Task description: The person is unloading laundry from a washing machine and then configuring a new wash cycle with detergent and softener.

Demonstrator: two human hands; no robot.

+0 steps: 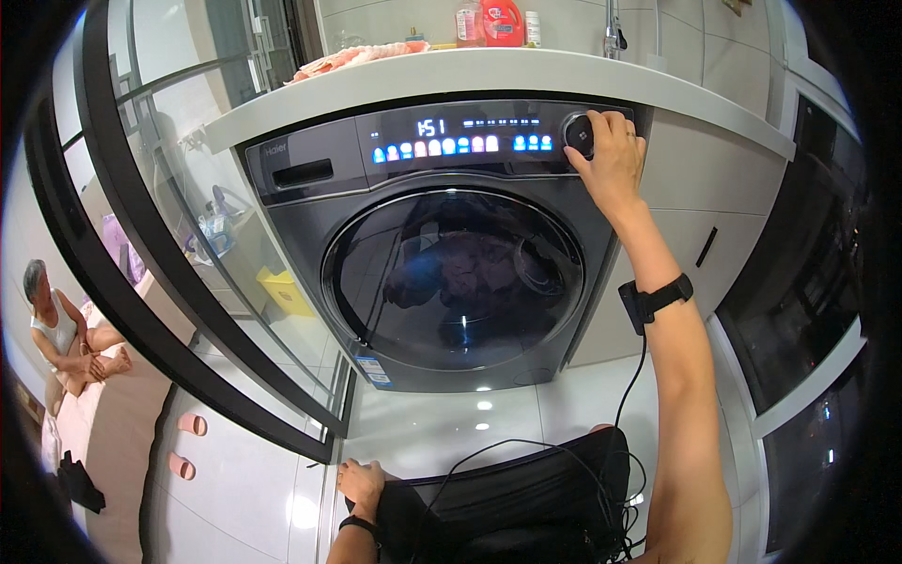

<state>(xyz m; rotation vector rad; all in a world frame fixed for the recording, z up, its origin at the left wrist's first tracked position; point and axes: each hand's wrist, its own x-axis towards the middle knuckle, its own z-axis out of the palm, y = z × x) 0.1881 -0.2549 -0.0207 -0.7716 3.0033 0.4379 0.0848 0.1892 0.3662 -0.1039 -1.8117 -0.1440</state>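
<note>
A dark grey front-loading washing machine (310, 216) stands under a counter, its lit display (437, 139) showing digits and a row of small icons. My right hand (611, 155) is closed round the round control knob (579, 136) at the panel's right end, thumb and fingers on its rim. Behind the shut round glass door (451, 282), dark cloth shows dimly through reflections. Low in the view, my left hand (361, 481) rests by my left knee, fingers loosely apart and holding nothing. A black strap with a small device (655, 303) is round my right wrist.
On the white counter (526, 70) lie an orange-pink cloth (352, 61), a red bottle (503, 23) and other bottles near a tap (614, 38). A black-framed glass door (216, 235) stands left. Beyond it, a person (70, 338) sits on a bed. A cable (625, 395) hangs from my wrist strap.
</note>
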